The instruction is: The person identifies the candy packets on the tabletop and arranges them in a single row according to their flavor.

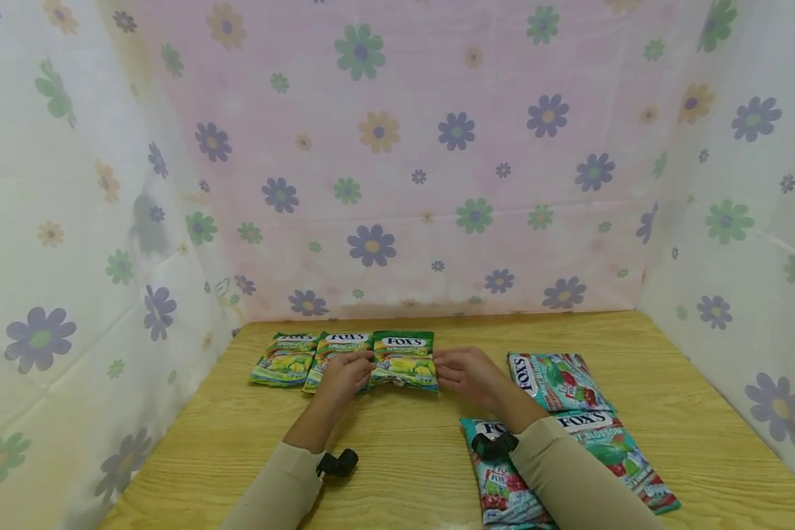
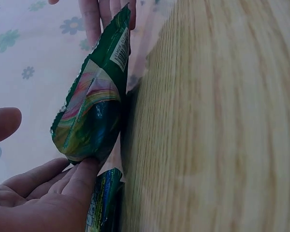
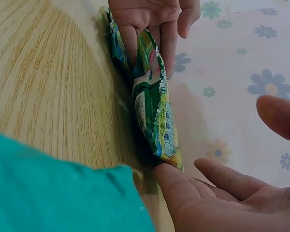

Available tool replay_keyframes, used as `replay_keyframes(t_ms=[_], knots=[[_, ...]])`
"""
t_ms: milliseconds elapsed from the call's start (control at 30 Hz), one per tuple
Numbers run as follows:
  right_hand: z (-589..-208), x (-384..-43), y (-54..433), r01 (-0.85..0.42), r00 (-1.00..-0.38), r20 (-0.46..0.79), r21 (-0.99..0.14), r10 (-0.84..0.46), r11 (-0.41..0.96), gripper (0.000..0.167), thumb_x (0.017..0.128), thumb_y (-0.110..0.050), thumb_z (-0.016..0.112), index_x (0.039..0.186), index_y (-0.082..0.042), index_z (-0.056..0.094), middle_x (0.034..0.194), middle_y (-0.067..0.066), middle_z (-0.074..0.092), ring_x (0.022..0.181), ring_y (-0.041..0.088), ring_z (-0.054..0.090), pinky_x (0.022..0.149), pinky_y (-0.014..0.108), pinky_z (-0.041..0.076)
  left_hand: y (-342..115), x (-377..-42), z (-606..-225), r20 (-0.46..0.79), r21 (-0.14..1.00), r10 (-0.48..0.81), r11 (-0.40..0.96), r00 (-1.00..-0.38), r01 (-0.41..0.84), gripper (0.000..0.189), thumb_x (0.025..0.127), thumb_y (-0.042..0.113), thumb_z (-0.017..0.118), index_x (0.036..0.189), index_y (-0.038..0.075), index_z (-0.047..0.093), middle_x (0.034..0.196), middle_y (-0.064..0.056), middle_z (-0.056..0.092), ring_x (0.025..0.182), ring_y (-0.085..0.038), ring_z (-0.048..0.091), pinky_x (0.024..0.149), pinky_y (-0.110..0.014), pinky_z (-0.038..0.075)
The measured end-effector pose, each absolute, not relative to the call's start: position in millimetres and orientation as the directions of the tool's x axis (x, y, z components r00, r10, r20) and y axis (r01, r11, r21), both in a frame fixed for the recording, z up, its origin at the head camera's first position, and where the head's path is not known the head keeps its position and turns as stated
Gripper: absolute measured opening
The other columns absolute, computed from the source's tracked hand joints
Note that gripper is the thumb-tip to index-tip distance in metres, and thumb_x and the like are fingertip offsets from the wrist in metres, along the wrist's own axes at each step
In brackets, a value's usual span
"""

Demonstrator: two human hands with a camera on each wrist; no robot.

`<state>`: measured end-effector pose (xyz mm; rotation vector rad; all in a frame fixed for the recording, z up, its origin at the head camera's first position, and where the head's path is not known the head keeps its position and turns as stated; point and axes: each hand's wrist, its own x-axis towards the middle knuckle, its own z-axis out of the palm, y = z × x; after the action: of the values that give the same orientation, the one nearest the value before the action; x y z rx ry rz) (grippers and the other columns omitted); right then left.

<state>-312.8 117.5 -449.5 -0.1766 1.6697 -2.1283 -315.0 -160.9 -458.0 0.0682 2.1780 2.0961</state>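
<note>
Three green Fox's Spring Tea candy packets stand in a row toward the back of the table: a left packet point(image 1: 285, 361), a middle packet point(image 1: 331, 346) and a right packet point(image 1: 404, 361). My left hand point(image 1: 347, 379) touches the right packet's left side with extended fingers, partly covering the middle packet. At the opposite side, my right hand point(image 1: 470, 374) has its fingertips right at the packet's edge. The left wrist view shows the packet point(image 2: 94, 106) between both hands, the left thumb held apart. In the right wrist view, the right thumb point(image 3: 280, 118) is also away from the packet.
Several teal Fox's candy packets lie at the right, one farther back point(image 1: 563, 379) and others nearer point(image 1: 623, 449), partly under my right forearm. The wooden table point(image 1: 397, 456) is enclosed by flower-patterned cloth point(image 1: 424, 147) at the back and sides.
</note>
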Motion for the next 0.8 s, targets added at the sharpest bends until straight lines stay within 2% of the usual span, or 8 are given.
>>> replay_keyframes(t_ms=[200,433,800], knots=[[-450.6,-312.8,117.3,0.257,-0.896,-0.155,-0.946,-0.416,-0.200,0.057,0.107,-0.013,0.048,0.156,0.012,0.033,0.164,0.028,0.030,0.153,0.040,0.032,0.124,0.052,0.031,-160.4,-314.5,-457.5,-0.046,0.998,0.119,0.046,-0.992,-0.041,0.048,0.103,0.010,0.055,0.146,-0.010,0.050,0.160,-0.027,0.039,0.148,-0.043,0.041,0.120,-0.052,0.038],[-451.5,-312.3,116.6,0.259,-0.892,-0.154,-0.944,-0.426,-0.202,0.058,0.108,-0.014,0.049,0.157,0.011,0.031,0.165,0.029,0.029,0.154,0.040,0.031,0.124,0.053,0.031,-160.4,-312.9,-455.7,-0.034,0.998,0.118,0.047,-0.992,-0.028,0.050,0.103,0.011,0.056,0.148,-0.009,0.049,0.161,-0.023,0.040,0.150,-0.039,0.039,0.121,-0.049,0.038],[-455.3,-313.4,117.0,0.261,-0.880,-0.143,-0.942,-0.453,-0.209,0.058,0.108,-0.015,0.048,0.157,0.011,0.030,0.165,0.029,0.029,0.154,0.041,0.030,0.124,0.053,0.032,-158.6,-314.2,-454.1,-0.044,0.996,0.093,0.080,-0.995,-0.036,0.049,0.102,0.011,0.060,0.147,-0.008,0.052,0.161,-0.022,0.040,0.148,-0.038,0.043,0.119,-0.048,0.040]])
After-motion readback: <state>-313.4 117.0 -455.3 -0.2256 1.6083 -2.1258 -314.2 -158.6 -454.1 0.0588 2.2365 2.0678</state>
